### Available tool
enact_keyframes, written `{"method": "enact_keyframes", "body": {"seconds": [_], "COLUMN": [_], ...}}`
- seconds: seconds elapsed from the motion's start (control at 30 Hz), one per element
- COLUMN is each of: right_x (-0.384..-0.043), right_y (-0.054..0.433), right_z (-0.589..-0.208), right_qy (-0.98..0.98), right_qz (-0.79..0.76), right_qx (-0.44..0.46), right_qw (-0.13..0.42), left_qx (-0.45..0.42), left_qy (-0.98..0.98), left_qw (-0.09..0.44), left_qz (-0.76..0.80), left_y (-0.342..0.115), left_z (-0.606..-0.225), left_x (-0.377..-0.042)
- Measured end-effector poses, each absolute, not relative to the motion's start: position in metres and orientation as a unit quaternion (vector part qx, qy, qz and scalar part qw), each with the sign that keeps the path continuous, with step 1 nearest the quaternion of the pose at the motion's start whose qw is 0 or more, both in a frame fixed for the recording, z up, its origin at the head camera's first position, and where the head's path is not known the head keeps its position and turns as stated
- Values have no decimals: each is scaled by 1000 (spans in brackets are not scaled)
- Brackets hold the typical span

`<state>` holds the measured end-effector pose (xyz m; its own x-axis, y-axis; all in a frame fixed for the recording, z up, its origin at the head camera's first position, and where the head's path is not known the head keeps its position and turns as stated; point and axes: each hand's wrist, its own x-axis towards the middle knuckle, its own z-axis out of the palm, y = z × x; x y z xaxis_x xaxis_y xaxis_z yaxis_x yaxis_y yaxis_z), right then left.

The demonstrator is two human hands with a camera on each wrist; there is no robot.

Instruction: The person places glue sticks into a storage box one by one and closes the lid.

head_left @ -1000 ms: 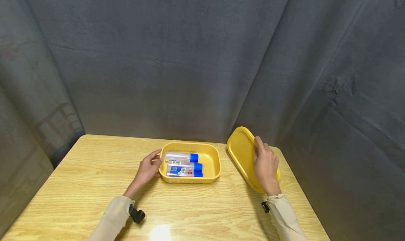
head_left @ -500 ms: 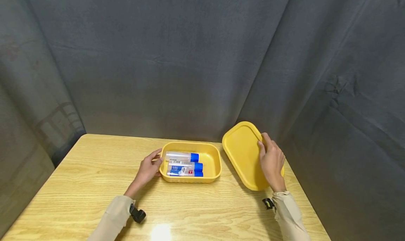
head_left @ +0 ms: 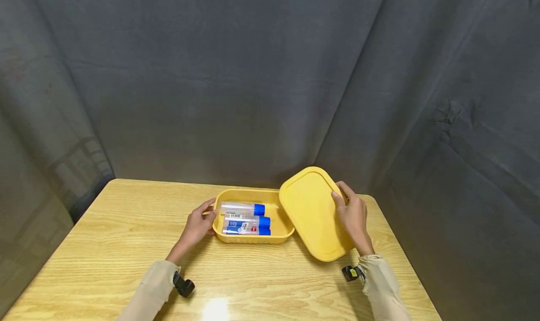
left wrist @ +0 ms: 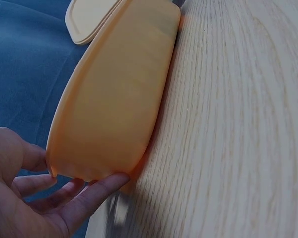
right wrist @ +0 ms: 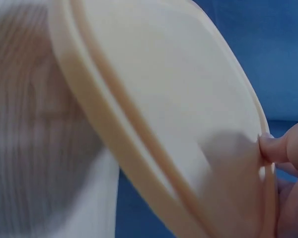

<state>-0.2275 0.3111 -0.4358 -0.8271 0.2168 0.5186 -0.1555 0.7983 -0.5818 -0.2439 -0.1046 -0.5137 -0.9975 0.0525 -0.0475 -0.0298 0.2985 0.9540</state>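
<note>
A yellow plastic box (head_left: 253, 240) stands uncovered on the table. Clear tubes with blue caps and printed labels, like glue sticks (head_left: 244, 222), lie side by side in it. At the box's left end my left hand (head_left: 199, 223) holds the wall; the left wrist view shows the thumb and fingers (left wrist: 97, 196) against that end. My right hand (head_left: 353, 215) pinches the edge of the matching yellow lid (head_left: 314, 213), thumb on its upper face in the right wrist view. The lid is tilted in the air, its left corner over the box's right end, hiding part of the rim.
The wood-grain table (head_left: 253, 279) carries the box. A dark grey curtain (head_left: 211, 100) hangs behind the far edge and along both sides. Black wrist cameras (head_left: 183, 285) are strapped at both sleeves.
My right hand has carried the lid left, from beside the box to partly over its right end, turning its face more towards the head camera. The left hand and box have stayed put.
</note>
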Motion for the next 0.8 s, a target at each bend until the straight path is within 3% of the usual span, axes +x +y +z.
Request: {"method": "enact_keyframes", "body": {"seconds": [0.4, 0.8], "right_x": [-236, -240], "right_y": [288, 274], "right_z": [-457, -472], "right_qy": [-897, -887], "right_qz": [396, 429], "right_qx": [-24, -23], "right_qw": [194, 167], "left_qx": [1, -5], "left_qy": [812, 811], "left_qw": [27, 27], "left_qz": [583, 585], "left_y": [-108, -108], "left_z": [-514, -515], "left_x": [-243, -243]}}
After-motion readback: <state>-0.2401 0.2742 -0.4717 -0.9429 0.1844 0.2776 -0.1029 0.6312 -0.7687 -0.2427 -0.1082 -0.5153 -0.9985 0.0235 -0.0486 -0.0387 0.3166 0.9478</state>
